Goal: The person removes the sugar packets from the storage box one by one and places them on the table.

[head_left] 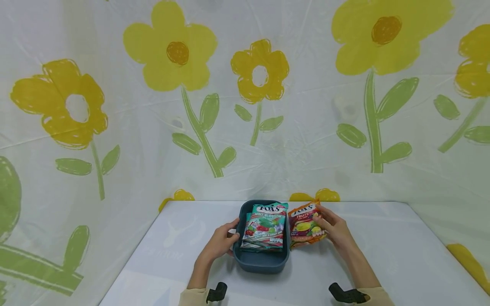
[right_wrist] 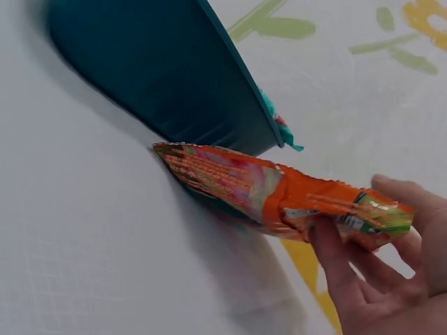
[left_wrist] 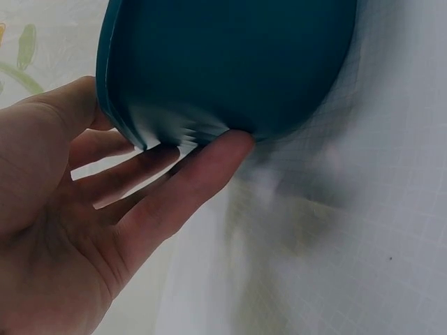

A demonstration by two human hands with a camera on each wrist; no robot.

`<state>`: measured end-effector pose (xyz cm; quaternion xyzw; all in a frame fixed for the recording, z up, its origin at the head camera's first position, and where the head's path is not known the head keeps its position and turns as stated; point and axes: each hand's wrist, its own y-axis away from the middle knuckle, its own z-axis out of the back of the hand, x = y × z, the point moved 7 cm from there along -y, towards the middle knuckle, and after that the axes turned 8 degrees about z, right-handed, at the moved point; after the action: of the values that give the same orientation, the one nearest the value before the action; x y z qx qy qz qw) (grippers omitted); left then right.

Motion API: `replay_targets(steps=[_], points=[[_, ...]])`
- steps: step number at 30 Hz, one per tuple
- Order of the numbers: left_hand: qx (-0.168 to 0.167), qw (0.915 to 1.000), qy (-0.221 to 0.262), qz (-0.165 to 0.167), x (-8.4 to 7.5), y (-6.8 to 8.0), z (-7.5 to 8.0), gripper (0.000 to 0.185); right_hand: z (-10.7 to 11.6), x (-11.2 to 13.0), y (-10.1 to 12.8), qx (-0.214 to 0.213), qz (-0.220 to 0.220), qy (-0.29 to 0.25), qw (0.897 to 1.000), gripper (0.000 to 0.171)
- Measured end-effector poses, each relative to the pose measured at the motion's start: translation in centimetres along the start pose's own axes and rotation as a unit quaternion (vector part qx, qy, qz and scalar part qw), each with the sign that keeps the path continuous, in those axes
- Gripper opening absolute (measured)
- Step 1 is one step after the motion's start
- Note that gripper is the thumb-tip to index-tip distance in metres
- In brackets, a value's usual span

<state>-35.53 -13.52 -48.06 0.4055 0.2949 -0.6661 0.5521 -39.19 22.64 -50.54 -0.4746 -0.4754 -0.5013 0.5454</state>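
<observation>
Two candy bags carried the brand "FOX'S" in white letters. The teal bag (head_left: 265, 227) read "MINT BLOSSOM" under the brand; it lay face up on top of at least one more bag inside the dark blue tub (head_left: 260, 261), its top edge sticking out over the far rim. The orange bag (head_left: 305, 225) read "FRUITS"; smaller print on both was too small to read.

The right hand (head_left: 334, 229) gripped the orange bag by its right side, fingers curled under it and thumb on the printed face. In the right wrist view the orange bag (right_wrist: 279, 195) was tilted, its low corner touching the table just beside the tub wall (right_wrist: 160, 77), with the fingers (right_wrist: 335, 258) wrapped beneath the raised end. The orange bag sat outside the tub, close against its right side.

The left hand (head_left: 221, 242) rested against the tub's left wall. In the left wrist view the fingers (left_wrist: 188, 185) were straight and spread, tips reaching under the tub's (left_wrist: 230, 63) lower edge, thumb up near the rim; nothing was clasped.

The table (head_left: 383, 255) was white, with a faint grid pattern visible close up and a pale watermark-like print left of the tub. Behind and on both sides hung a white sheet (head_left: 298, 140) printed with large yellow flowers on green stems and leaves, creased in places. Cream sleeves and black wrist mounts showed at the bottom edge of the head view.
</observation>
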Motion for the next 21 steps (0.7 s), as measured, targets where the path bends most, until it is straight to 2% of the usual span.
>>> replay_targets(steps=[5, 12, 18, 21], points=[[0.0, 1.0, 0.002, 0.003, 0.0, 0.1, 0.0, 0.054, -0.2, 1.3, 0.3, 0.024, 0.054, 0.095, 0.994, 0.07], [-0.001, 1.0, 0.004, 0.002, -0.1, 0.2, 0.1, 0.054, -0.6, 2.4, 0.8, 0.041, 0.093, 0.162, 0.982, 0.081], [-0.006, 1.0, -0.002, 0.001, 0.0, 0.1, 0.0, 0.054, -0.7, 2.0, 0.8, 0.032, 0.106, 0.262, 0.959, 0.082], [-0.006, 1.0, -0.003, 0.003, -0.1, 0.1, 0.1, 0.055, -0.9, 1.9, 0.8, 0.028, 0.109, 0.295, 0.949, 0.082]])
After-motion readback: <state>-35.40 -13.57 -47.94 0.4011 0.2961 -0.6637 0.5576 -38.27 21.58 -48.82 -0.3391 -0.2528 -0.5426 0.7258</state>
